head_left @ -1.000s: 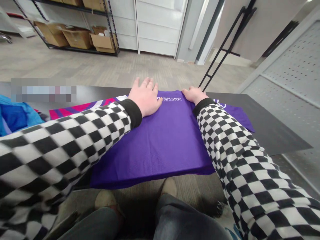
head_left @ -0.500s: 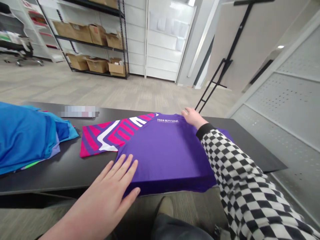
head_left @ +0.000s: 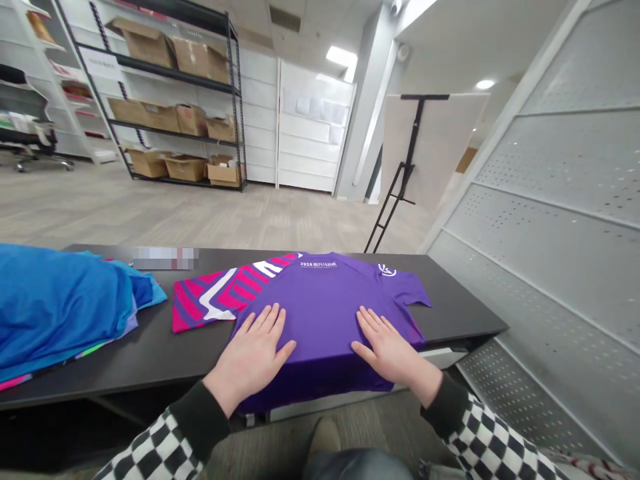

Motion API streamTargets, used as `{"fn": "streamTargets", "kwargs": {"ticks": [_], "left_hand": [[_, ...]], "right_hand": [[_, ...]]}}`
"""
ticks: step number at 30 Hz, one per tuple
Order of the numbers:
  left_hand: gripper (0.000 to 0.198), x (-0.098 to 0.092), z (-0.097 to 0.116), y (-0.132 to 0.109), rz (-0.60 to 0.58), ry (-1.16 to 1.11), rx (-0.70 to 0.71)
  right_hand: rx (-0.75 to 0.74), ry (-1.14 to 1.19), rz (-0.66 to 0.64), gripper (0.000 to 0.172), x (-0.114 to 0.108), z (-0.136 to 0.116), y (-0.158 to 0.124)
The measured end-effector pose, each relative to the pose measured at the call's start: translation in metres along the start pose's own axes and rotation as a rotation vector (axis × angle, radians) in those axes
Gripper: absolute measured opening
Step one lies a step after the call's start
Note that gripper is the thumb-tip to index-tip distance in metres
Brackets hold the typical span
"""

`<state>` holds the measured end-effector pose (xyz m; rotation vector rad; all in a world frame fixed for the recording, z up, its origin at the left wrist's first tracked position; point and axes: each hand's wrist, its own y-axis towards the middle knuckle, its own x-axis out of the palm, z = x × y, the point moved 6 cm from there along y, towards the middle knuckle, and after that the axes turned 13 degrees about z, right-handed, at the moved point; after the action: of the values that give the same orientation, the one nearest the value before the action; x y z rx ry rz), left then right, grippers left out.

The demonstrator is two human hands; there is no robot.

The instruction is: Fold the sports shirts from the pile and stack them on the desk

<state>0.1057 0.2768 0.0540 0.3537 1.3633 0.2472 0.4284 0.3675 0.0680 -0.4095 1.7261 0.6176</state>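
A purple T-shirt lies spread on the black table, with white print across its upper chest. Its left sleeve, striped in pink and white, spreads flat on the tabletop, and a short purple sleeve sticks out on the right. My left hand presses flat on the lower left of the shirt, fingers apart. On the lower right, my right hand lies the same way. Neither hand grips the cloth. The shirt's lower edge reaches the table's near edge.
A pile of folded blue garments sits at the table's left end. Black shelves of cardboard boxes stand across the carpeted floor, a board on a black stand stands beyond the table, and a perforated panel wall runs along the right.
My left hand has moved from the shirt's top edge to its lower left. My right hand has come down from the top edge to the lower right. My view has tilted up, showing more room.
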Motion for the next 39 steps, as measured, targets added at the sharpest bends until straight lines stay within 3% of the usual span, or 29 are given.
{"fn": "streamTargets", "kwargs": {"ticks": [8, 13, 18, 23, 27, 30, 33, 36, 39], "left_hand": [[0.083, -0.017, -0.017, -0.023, 0.009, 0.034, 0.029], [0.083, -0.034, -0.041, -0.036, 0.078, 0.082, -0.027], [0.084, -0.033, -0.064, -0.05, 0.022, 0.09, -0.101], [0.081, -0.03, -0.076, -0.049, 0.024, 0.062, -0.121], [0.086, -0.036, -0.099, -0.031, 0.037, 0.064, -0.188], [0.084, -0.051, -0.125, -0.013, 0.088, 0.118, -0.266], [0.078, -0.061, -0.159, 0.0, 0.114, 0.217, -0.366], [0.078, -0.052, -0.189, 0.003, 0.046, 0.218, -0.368], [0.082, -0.033, -0.207, -0.004, -0.053, 0.233, -0.348]], "right_hand": [[0.04, -0.051, 0.0, 0.093, -0.013, 0.043, -0.015], [0.086, -0.046, 0.11, 0.091, -0.021, 0.069, -0.033], [0.118, -0.037, 0.123, 0.085, -0.016, 0.086, -0.045], [0.189, -0.036, 0.199, 0.079, -0.027, 0.104, -0.039], [0.217, 0.01, 0.141, 0.072, -0.036, 0.128, -0.025], [0.25, 0.027, 0.297, 0.067, -0.06, 0.156, 0.001], [0.374, -0.043, 0.429, 0.067, -0.076, 0.193, 0.033], [0.451, -0.077, 0.245, 0.072, -0.058, 0.223, 0.061], [0.497, -0.103, 0.074, 0.076, -0.033, 0.244, 0.069]]}}
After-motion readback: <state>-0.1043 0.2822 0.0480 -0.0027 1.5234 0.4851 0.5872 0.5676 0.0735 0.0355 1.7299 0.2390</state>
